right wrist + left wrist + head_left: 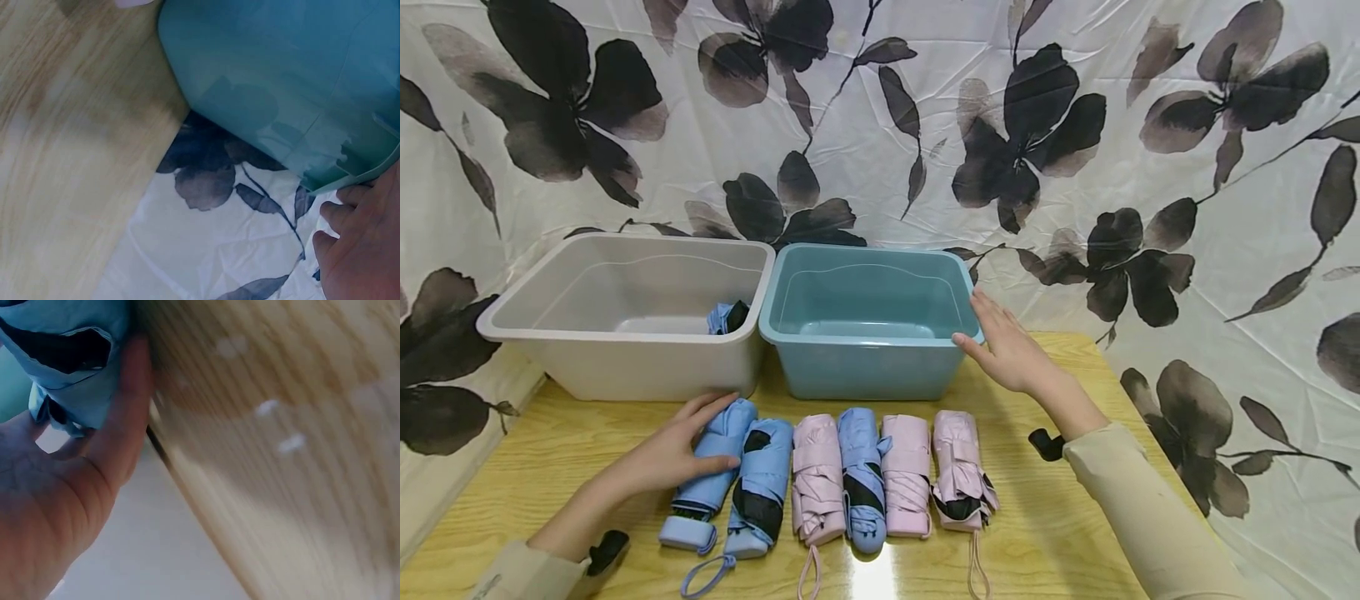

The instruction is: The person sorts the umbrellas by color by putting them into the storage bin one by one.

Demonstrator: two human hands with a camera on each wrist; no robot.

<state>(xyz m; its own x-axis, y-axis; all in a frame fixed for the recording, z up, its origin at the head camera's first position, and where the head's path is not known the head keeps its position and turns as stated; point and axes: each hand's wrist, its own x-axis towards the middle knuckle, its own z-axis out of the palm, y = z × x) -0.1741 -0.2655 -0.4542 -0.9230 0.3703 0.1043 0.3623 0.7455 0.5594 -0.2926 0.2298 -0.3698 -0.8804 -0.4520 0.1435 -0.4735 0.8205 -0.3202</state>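
In the head view my left hand (673, 450) grips the leftmost folded blue umbrella (706, 492), fingers over its far end and thumb across its side. The left wrist view shows the thumb and fingers around blue fabric (78, 394) with a dark gap in its folds. Beside it lie another blue umbrella (762, 487), a pink umbrella (818, 479), a blue umbrella (859, 454), and two more pink umbrellas, one with a loop strap. My right hand (1011, 346) rests at the right front corner of the teal bin (868, 367), its fingers along the outer rim.
Left of the teal bin stands a larger off-white bin (640, 367) with a blue and black bundle (727, 317) inside. Both bins stand at the back of the wooden table (1045, 517), before a floral curtain (880, 125).
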